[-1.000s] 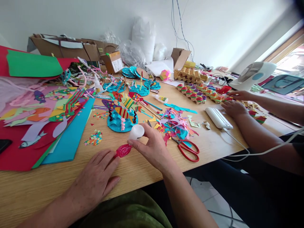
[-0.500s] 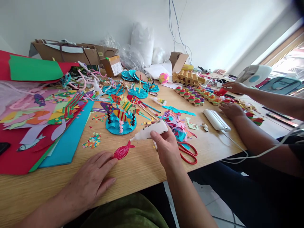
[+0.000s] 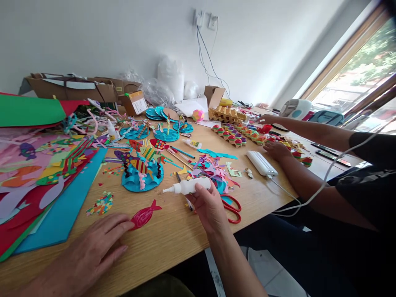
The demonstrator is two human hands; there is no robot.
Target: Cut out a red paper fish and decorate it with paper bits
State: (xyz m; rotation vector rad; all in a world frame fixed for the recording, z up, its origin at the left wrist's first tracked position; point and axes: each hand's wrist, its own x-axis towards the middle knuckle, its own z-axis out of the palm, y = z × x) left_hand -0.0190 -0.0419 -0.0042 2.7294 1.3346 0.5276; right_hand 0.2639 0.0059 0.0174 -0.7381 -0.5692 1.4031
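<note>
From the head camera, with clock directions taken from the fish, we see the crimson paper fish [image 3: 142, 217] lying flat on the wooden table [image 3: 173, 243], its tail towards 1 o'clock and pale, glossy lines swirling over its body. At 8 o'clock our left hand [image 3: 100, 243] rests palm down; its fingers lie close together, the foremost tips touching the head end, while the thumb stands apart. At 2 o'clock our right hand [image 3: 206, 204] has its thumb and fingers clamped around a white squeeze bottle [image 3: 190, 186]. We hold it almost level, nozzle towards 9 o'clock, near the tail but apart from it.

At 12 o'clock we see a blue scalloped base [image 3: 150, 183] bearing patterned paper fish [image 3: 140, 166]. Paper confetti [image 3: 102, 203] lies towards 10 o'clock, beside blue sheets [image 3: 66, 212]. Red-handled scissors [image 3: 235, 219] lie at 3 o'clock, near a heap of paper scraps [image 3: 218, 167]. Farther out, at 2 o'clock, a co-worker's hand [image 3: 277, 151] rests near a white power bank [image 3: 260, 163].
</note>
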